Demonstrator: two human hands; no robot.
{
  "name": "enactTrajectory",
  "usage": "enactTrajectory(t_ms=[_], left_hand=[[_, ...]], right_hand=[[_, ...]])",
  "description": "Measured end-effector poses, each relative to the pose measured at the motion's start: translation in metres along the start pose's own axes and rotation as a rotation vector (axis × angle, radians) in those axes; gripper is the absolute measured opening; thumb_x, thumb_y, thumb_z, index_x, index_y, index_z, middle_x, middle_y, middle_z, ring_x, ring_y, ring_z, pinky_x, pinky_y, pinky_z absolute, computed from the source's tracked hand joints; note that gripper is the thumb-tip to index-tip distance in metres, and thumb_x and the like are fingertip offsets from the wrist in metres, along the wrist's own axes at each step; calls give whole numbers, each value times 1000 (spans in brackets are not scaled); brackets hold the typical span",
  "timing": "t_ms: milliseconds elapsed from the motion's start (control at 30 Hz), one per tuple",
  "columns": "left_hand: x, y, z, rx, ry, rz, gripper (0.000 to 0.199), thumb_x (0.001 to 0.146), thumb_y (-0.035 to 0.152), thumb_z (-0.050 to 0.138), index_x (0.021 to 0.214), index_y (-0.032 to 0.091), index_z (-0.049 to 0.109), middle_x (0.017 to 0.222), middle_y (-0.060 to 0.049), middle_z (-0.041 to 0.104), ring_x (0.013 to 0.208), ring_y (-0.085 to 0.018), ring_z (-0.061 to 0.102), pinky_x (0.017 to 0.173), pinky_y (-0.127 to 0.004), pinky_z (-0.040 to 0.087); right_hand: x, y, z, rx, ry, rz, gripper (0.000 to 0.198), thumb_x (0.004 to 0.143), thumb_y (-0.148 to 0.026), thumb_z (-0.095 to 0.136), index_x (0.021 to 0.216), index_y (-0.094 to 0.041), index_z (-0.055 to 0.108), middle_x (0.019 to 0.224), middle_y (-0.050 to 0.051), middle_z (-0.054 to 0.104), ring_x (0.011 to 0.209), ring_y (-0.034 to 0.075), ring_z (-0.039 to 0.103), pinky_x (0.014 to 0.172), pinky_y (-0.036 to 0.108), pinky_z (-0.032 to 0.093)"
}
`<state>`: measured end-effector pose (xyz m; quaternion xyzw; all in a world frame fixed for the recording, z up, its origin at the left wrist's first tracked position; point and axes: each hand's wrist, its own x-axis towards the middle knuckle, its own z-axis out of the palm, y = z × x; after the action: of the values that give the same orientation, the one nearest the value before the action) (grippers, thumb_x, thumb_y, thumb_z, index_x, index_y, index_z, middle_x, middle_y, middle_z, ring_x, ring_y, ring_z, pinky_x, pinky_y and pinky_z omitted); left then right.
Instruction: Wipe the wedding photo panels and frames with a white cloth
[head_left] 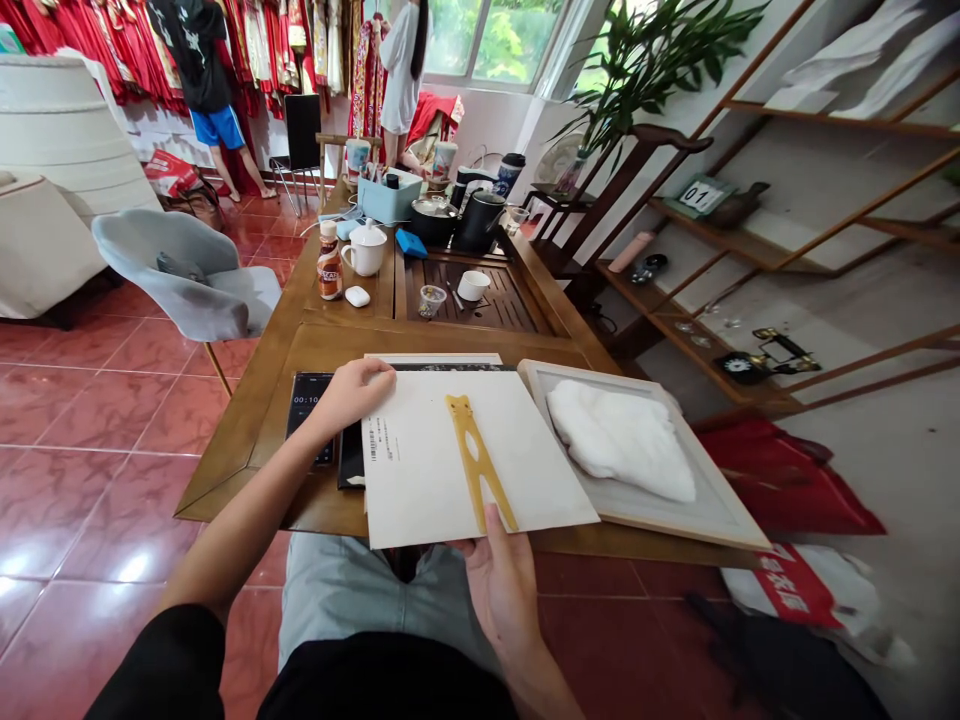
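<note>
A white backing board (420,450) with a barcode label is held tilted over the table's near edge. On it lies a flat gold frame-stand leg (472,450) with an oval cutout. My left hand (356,395) pinches the board's upper left corner. From below, my right hand (502,585) grips the near edge, its thumb on top at the foot of the gold leg and its fingers mostly hidden underneath. Part of a black panel (350,462) shows under the board. To the right, a shallow wooden frame (630,510) holds a wad of white stuffing (622,440).
A phone with a running timer (304,405) lies left of the board on the wooden table (225,470). Farther back stand a bottle (328,262), a lidded white cup (366,250) and a small bowl (474,286). A grey chair (180,270) is at left, shelves at right. Two people stand near hanging clothes.
</note>
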<state>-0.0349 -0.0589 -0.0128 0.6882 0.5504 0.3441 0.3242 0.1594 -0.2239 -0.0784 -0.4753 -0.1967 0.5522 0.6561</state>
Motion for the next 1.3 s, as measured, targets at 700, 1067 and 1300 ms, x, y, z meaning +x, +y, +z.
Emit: enactTrajectory(t_ms=[700,1067,1300], left_hand=[[1,-15,16,335,-59,179,30,97,37,51,102,17,74,105,-12,63,110,-30,59,101,-48,47],[-9,-8,31,535,-106,366,45,100,35,49,139,14,57,133,-17,58,126,-34,54,110,-51,42],[-10,-7,29,497,-234,607,36,102,28,45,133,18,61,133,-15,61,126,-29,57,108,-47,45]], right_hand=[[3,7,-9,-145,-7,26,50,75,-53,84,112,-23,71,108,7,80,90,26,77,60,34,65],[6,-8,-26,-531,-263,261,76,68,-90,61,49,-17,56,39,4,54,28,9,43,30,20,24],[23,-68,-82,-755,-123,-215,47,87,-63,66,70,-20,67,54,1,61,44,13,53,42,24,41]])
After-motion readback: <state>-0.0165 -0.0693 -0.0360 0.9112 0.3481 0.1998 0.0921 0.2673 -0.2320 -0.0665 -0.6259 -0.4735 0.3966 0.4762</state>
